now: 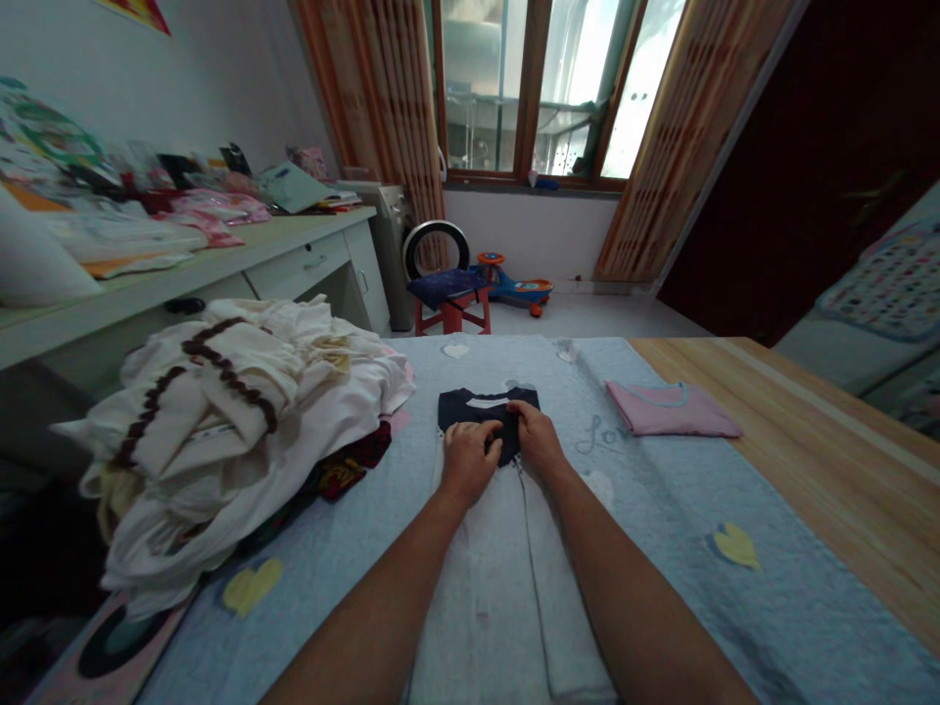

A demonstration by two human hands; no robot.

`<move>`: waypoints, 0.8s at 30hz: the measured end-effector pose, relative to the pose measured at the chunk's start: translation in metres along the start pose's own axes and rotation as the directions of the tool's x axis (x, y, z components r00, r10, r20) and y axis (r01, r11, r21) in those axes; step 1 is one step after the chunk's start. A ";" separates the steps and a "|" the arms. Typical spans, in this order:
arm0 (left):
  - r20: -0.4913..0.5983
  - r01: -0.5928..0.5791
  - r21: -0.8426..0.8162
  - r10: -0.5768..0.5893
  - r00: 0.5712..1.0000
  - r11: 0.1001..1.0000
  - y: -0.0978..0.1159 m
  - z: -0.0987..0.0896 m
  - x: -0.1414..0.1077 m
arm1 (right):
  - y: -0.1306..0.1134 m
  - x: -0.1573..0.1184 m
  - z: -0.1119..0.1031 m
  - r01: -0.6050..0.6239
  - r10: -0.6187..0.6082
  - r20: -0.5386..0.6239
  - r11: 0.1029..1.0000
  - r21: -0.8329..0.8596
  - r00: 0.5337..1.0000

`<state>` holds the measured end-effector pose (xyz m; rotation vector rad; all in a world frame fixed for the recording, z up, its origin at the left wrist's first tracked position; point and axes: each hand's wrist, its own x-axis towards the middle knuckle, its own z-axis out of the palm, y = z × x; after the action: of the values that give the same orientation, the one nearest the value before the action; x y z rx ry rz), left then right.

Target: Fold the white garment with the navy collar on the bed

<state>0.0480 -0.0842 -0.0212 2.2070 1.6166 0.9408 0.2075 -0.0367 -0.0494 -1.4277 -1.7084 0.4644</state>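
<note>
A long garment [481,587] lies in front of me, pale along its length with a dark navy upper part [453,403]. Its sides look folded in, and a thin dark line runs down the right portion. A white strip shows at the neckline. My left hand [470,458] rests on the navy part, fingers lying over the cloth and thumb apart. At the right side of the neckline, the thumb and fingertips of my right hand [536,436] pinch the fabric.
A heap of cream and white clothes [242,411] rises at the left. To the right lies a folded pink garment [672,408]. A light blue cover [661,587] with hearts spreads over the wooden table [822,460]. Beyond stands a red stool [451,315].
</note>
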 end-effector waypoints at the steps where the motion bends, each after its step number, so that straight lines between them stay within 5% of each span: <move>1: 0.006 -0.003 -0.002 0.003 1.000 1.000 0.000 0.000 0.000 | 0.000 0.000 0.000 0.003 -0.003 0.012 1.000 -0.016 1.000; 13: 0.000 -0.021 0.047 0.021 1.000 0.999 0.003 0.003 -0.001 | -0.003 0.000 -0.003 0.046 -0.028 0.123 0.988 -0.150 0.992; 24: -0.028 0.088 0.252 -0.084 0.996 0.964 0.007 -0.001 -0.001 | -0.021 -0.008 -0.004 0.199 -0.051 0.340 0.885 -0.420 0.939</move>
<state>0.0528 -0.0878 -0.0172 2.2708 1.9191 0.7687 0.1973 -0.0511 -0.0347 -1.6103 -2.2703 0.2412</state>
